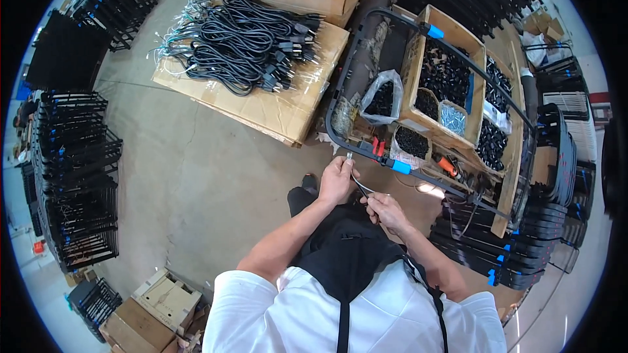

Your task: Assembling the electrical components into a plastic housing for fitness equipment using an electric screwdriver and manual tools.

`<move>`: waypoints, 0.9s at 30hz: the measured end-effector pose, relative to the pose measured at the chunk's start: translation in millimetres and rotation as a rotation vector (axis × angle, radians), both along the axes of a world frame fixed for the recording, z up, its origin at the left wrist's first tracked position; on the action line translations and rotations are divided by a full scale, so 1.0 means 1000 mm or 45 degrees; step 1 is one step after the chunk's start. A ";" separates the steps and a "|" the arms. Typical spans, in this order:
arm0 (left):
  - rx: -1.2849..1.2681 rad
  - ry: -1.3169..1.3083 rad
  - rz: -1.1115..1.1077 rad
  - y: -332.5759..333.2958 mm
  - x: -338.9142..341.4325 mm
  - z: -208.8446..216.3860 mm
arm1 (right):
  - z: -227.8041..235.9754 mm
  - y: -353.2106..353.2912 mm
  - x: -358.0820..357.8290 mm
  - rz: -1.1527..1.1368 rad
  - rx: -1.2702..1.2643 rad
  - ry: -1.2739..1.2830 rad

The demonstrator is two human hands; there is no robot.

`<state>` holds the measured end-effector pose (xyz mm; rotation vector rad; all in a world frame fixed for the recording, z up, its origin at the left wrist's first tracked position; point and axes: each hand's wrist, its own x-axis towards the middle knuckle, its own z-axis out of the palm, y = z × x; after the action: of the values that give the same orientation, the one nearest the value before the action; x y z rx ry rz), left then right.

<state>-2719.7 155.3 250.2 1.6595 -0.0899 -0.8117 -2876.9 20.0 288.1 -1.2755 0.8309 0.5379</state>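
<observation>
In front of my body, my left hand (337, 182) is closed, with a small pale metallic tip showing just above its fingers, close under a black tubular frame (335, 132). My right hand (387, 213) is closed lower down and to the right. A thin black-and-white cord (361, 187) runs between the two hands and both grip it. What sits inside the fingers is mostly hidden. The frame has blue wraps (401, 167) on its tubes and lies across the workbench. Small red clips (377, 147) show beside its near tube.
Bundled black power cords (229, 39) lie on a cardboard box (288, 114). Wooden trays (448, 10) hold black plastic parts and a box of screws (453, 117). An orange-handled tool (447, 167) lies near the bench's front. Stacked black frames (78, 176) stand left; more are right.
</observation>
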 end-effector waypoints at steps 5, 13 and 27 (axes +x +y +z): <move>-0.194 0.145 0.230 -0.007 -0.005 -0.016 | -0.006 0.001 0.009 0.005 -0.007 -0.056; -0.119 0.197 0.010 -0.003 0.010 -0.009 | -0.014 0.002 0.002 -0.037 0.045 -0.093; -0.197 0.731 -0.094 0.007 0.057 -0.007 | -0.018 0.013 0.014 -0.090 0.168 -0.176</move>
<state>-2662.3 162.4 243.3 1.2330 0.1842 -1.2755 -2862.8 33.1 269.7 -1.1445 0.7104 0.4360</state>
